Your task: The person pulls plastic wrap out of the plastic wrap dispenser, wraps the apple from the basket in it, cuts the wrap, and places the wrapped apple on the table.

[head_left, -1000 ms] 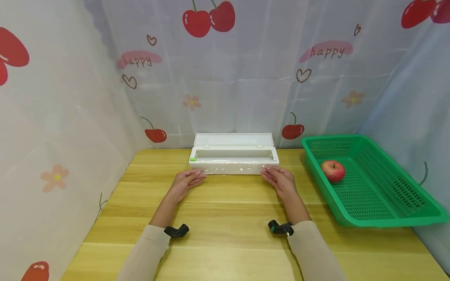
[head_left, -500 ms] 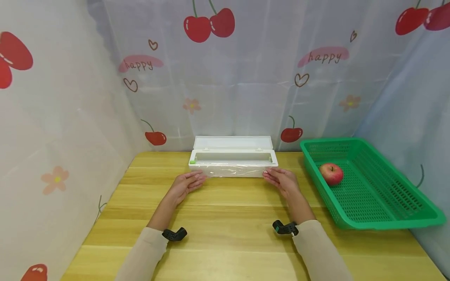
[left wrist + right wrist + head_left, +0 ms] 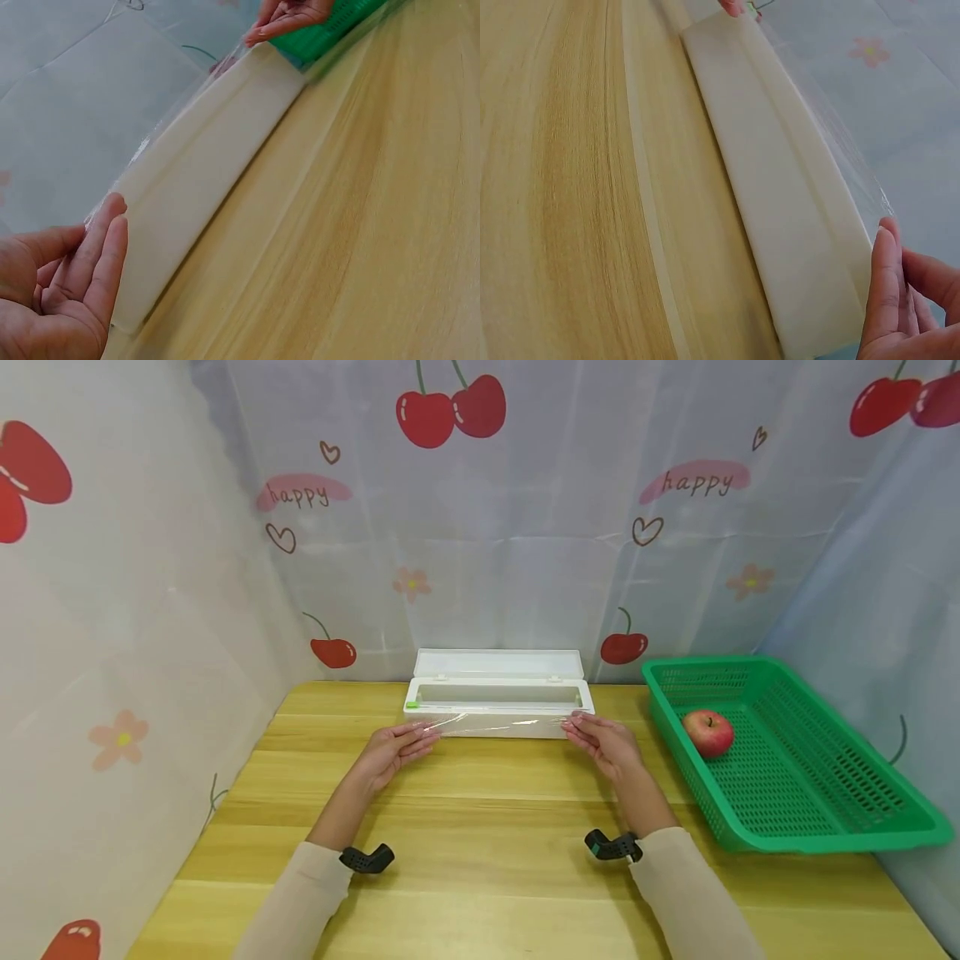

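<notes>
A white plastic wrap dispenser box stands at the back of the table, its lid tipped up behind it. Clear plastic wrap stretches across the box's front side. My left hand pinches the left end of the wrap between thumb and fingers. At the other end, my right hand pinches the wrap near the box's front right corner. Both wrist views show the film pulled taut between the hands, along the upper front edge of the box. A green slider sits at the box's left end.
A green perforated basket stands on the right side of the wooden table, with a red apple inside it. Cherry-print curtains enclose the back and both sides. Each wrist wears a black camera mount.
The right hand has shifted slightly right and lifted a little. The film's right end now slants higher. The left hand has barely moved, and both hands still pinch the wrap.
</notes>
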Action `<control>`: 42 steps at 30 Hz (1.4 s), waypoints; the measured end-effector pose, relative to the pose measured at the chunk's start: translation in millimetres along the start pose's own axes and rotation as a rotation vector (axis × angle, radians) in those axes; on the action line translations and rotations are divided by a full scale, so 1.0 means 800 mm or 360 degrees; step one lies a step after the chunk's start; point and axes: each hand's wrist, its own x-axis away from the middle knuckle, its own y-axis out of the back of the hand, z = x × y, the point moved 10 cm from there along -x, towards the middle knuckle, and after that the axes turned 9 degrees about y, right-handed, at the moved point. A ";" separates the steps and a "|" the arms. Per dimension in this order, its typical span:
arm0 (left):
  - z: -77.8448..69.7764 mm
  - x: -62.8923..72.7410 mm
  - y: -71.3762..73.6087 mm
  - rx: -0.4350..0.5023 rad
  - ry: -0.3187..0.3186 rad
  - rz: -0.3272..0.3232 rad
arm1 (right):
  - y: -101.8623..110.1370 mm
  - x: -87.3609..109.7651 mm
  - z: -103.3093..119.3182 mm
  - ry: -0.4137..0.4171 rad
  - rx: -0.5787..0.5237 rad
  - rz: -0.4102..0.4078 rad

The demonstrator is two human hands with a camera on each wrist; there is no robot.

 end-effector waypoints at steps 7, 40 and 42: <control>-0.013 0.007 -0.006 0.0120 -0.0003 0.0006 | -0.004 0.005 0.005 -0.0010 -0.0011 0.0022; -0.053 0.063 -0.035 -0.0095 -0.0209 -0.0040 | -0.020 0.049 0.035 0.0087 0.0082 0.0116; -0.055 0.067 -0.037 -0.0111 -0.0229 -0.0036 | -0.021 0.053 0.037 0.0106 0.0100 0.0124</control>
